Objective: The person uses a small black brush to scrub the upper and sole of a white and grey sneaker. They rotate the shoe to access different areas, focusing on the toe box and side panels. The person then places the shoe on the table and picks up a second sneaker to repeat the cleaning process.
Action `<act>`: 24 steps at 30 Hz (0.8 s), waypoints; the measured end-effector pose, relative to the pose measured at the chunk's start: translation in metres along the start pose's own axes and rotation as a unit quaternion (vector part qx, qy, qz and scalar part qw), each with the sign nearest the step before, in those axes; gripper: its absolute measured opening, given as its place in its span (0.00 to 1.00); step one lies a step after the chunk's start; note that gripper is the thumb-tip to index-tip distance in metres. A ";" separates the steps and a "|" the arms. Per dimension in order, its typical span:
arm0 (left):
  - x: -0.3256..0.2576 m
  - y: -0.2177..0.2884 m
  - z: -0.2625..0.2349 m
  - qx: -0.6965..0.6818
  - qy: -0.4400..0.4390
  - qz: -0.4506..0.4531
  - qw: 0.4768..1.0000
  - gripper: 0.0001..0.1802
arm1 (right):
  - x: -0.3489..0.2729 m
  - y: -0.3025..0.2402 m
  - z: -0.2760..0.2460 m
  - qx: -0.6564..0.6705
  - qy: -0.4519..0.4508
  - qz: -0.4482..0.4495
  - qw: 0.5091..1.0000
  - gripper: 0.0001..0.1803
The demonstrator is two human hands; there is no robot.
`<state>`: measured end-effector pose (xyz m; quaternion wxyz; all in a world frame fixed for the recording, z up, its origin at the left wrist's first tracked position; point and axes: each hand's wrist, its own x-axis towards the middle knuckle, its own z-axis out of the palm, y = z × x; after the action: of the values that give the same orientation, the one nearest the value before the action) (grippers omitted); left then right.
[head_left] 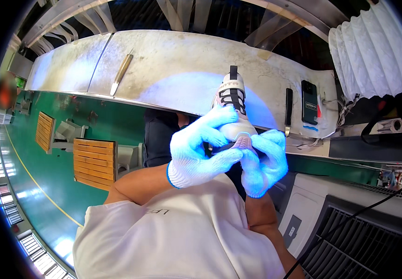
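Note:
A light grey and white sneaker [238, 127] with black laces and a black heel loop points its toe toward me at the table's front edge. White knit gloves cover both hands, lit blue. My left hand [200, 148] is closed around the left side of the forefoot, its fingers on the upper and its thumb at the toe end. My right hand [263, 163] grips the toe from the right, its fingertips bent against the pinkish-grey toe piece [243, 141]. The gloves hide part of the sole's edge.
On the pale, stained worktable [173, 60] lie a wooden-handled knife [121, 75], a black-handled blade [289, 110] and a dark phone [309, 103]. A white ribbed duct [373, 51] hangs at right. Slatted wooden seats [94, 162] stand on the green floor, left. A grey vented machine [345, 223] stands lower right.

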<state>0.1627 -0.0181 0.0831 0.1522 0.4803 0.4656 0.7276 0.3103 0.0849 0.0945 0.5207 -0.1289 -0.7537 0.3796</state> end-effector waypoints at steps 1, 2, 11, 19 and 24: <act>0.001 0.001 0.000 -0.006 -0.003 -0.011 1.000 0.20 | 0.001 0.000 0.001 0.001 0.003 -0.002 1.000 0.11; 0.001 0.000 0.000 0.006 -0.001 -0.004 1.000 0.20 | 0.001 -0.001 0.001 0.002 0.005 0.006 1.000 0.10; 0.006 -0.003 -0.004 0.061 -0.018 0.012 0.998 0.21 | -0.001 0.001 0.002 -0.009 0.018 0.022 1.000 0.10; 0.007 -0.007 -0.013 0.002 -0.026 -0.016 1.000 0.24 | -0.016 -0.003 0.007 0.015 0.043 0.143 0.989 0.45; 0.015 0.007 -0.028 -0.059 -0.066 -0.127 0.988 0.26 | -0.022 0.002 0.005 -0.021 -0.021 0.068 0.997 0.47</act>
<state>0.1335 -0.0263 0.0939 0.3018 0.4540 0.4678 0.6956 0.3148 0.0711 0.0771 0.4752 -0.1829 -0.7615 0.4011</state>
